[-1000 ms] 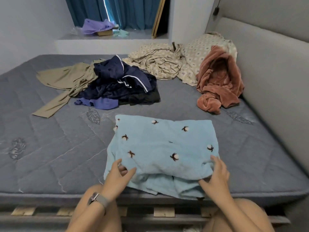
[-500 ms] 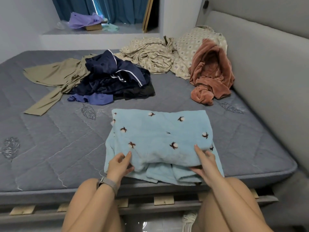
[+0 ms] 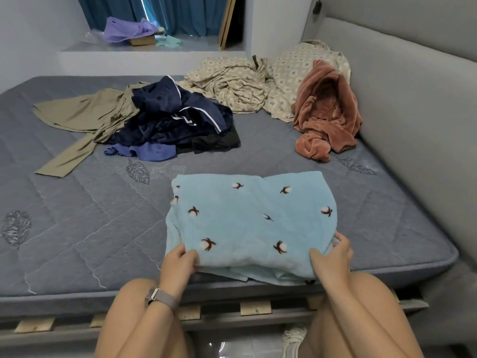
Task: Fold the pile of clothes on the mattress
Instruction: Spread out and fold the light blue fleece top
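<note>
A light blue cloth (image 3: 247, 220) with small cotton-flower prints lies folded at the near edge of the grey mattress (image 3: 77, 228). My left hand (image 3: 178, 262) grips its near left corner, fingers curled over the edge. My right hand (image 3: 333, 259) grips the near right corner the same way. Farther back lies an unfolded heap: navy garments (image 3: 175, 117), an olive garment (image 3: 82, 117) and a blue-violet piece (image 3: 149, 152).
A rust-pink fleece (image 3: 327, 117) and a beige patterned sheet (image 3: 245, 83) lie at the back right by the grey padded headboard (image 3: 413, 112). A ledge behind holds a purple cloth (image 3: 126, 29). My knees sit against the bed frame's slats (image 3: 255, 307).
Both hands slid to the cloth's near corners and closed on them. The top layer's near edge now sits closer to me, covering more of the bunched layers beneath.
</note>
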`<state>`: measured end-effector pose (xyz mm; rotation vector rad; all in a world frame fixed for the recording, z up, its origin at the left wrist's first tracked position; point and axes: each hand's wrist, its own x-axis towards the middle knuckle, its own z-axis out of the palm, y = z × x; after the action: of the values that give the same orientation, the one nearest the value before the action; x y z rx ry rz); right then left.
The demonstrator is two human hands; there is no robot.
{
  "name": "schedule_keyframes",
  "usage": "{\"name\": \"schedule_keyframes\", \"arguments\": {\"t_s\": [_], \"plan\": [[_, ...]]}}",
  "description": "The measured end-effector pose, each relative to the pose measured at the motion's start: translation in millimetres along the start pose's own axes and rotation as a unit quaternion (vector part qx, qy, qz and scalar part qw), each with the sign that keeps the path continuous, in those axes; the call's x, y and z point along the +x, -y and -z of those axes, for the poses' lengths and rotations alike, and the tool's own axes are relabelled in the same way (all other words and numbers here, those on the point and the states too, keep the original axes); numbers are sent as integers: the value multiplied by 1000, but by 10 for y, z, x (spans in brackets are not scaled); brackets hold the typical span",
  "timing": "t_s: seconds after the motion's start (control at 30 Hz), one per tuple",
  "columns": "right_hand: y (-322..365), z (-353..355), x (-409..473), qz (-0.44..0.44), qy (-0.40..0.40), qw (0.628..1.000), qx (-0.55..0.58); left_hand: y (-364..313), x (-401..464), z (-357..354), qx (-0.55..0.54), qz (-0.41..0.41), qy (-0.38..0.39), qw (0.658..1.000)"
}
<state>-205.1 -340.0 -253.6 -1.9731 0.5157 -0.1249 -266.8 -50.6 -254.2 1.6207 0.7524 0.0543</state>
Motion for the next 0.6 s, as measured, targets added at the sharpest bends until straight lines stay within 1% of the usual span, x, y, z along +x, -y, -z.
{"name": "schedule_keyframes", "arguments": {"t_s": [0.03, 0.07, 0.1, 0.13, 0.17, 0.2, 0.23, 0.27, 0.3, 0.33, 0.37, 0.4, 0.47, 0.53, 0.6], "plan": [[8, -11, -42, 37, -25, 998, -41, 13, -48, -17, 48, -7, -36, 998], [9, -34, -73, 104, -54, 990, -79, 15, -86, -36, 89, -46, -86, 991], [29, -55, -88, 180, -77, 974, -112, -12, -128, -57, 124, -124, -144, 974], [55, -85, -83, 244, -84, 956, -139, -22, -133, -85, 165, -226, -189, 941], [85, -116, -69, 296, -75, 937, -170, -71, -140, -119, 205, -322, -208, 901], [97, -150, -44, 333, -49, 918, -209, -76, -95, -168, 240, -394, -191, 866], [104, -181, -25, 349, -12, 902, -253, -78, -49, -228, 278, -438, -146, 843], [89, -214, 0, 343, 35, 891, -296, -61, 11, -288, 311, -451, -83, 832], [62, -243, 27, 316, 93, 885, -329, -31, 71, -342, 350, -432, -27, 831], [27, -271, 60, 270, 152, 883, -351, 15, 156, -382, 385, -398, 24, 832], [-3, -298, 101, 219, 206, 880, -369, 47, 226, -398, 427, -346, 66, 833], [-21, -321, 147, 181, 246, 869, -390, 91, 311, -398, 476, -296, 99, 822], [-48, -351, 223, 165, 278, 849, -419, 126, 432, -385, 559, -235, 139, 783], [-59, -357, 258, 167, 291, 837, -433, 91, 473, -385, 607, -209, 161, 749], [-65, -361, 272, 170, 300, 829, -441, 69, 478, -395, 626, -193, 176, 735]]}}
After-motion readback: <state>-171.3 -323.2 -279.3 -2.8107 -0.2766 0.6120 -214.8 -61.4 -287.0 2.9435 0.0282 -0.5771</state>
